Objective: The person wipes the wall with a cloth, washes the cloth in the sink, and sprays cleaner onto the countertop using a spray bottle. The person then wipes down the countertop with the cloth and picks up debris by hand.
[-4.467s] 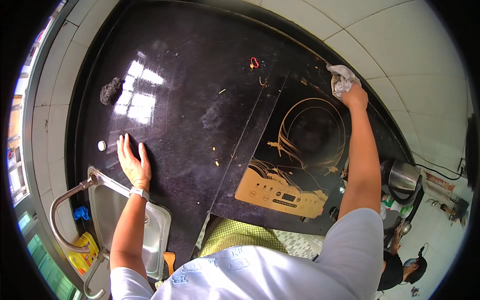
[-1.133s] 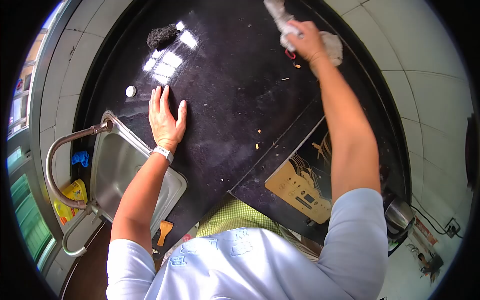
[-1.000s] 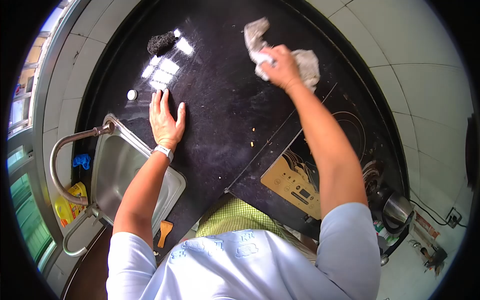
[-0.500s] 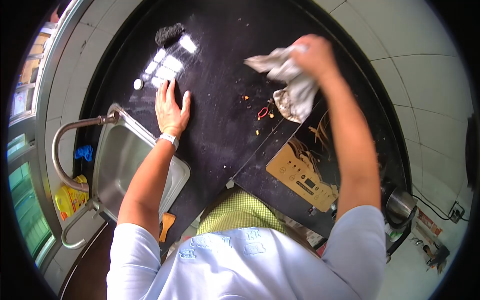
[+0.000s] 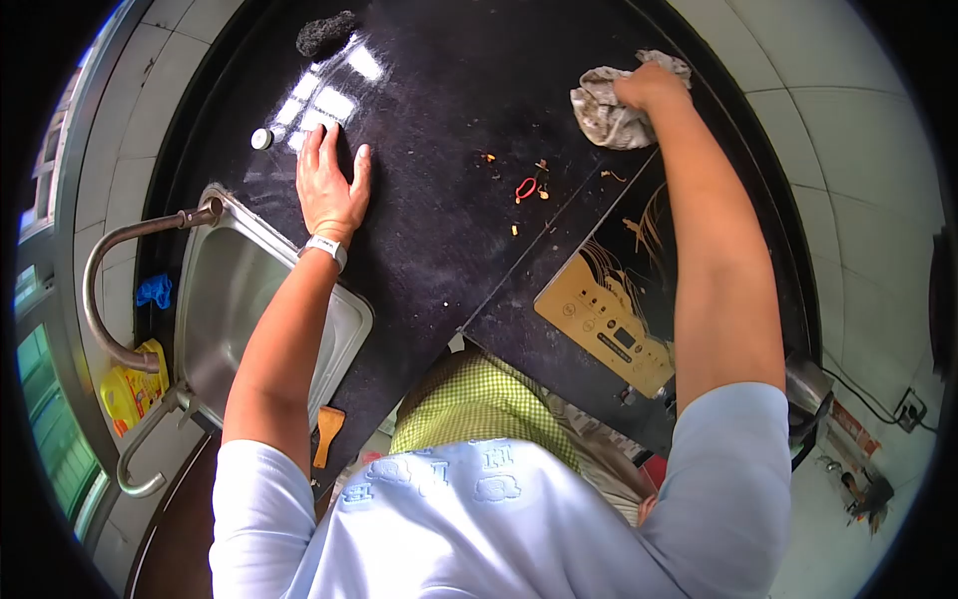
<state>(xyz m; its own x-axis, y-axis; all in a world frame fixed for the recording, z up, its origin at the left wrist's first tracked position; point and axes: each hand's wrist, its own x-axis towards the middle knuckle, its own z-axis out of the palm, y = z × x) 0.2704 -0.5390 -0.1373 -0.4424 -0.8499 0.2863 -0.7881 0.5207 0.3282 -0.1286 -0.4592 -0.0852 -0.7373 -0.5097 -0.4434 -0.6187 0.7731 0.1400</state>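
My right hand [image 5: 651,88] grips a crumpled, stained white cloth [image 5: 607,112], pressed on the dark countertop [image 5: 429,230] near its far right edge. My left hand [image 5: 331,188] lies flat on the counter with fingers stretched out, between the sink and the bright window reflection; a pale band is on that wrist. Between the hands, small orange and yellow food scraps [image 5: 515,230] are scattered on the counter around a red loop [image 5: 526,187], perhaps a rubber band.
At left is a steel sink [image 5: 344,334] with a curved faucet [image 5: 95,260]. A black scouring pad [image 5: 324,35] and a white cap [image 5: 261,139] sit beyond it. Nearby are a yellow bottle [image 5: 130,389] and a wooden spatula [image 5: 327,436]. An induction cooker [image 5: 604,324] lies under my right arm.
My right hand has moved the cloth farther right and away from me; it is now bunched up instead of trailing. My left hand stays flat on the counter. The view has shifted slightly.
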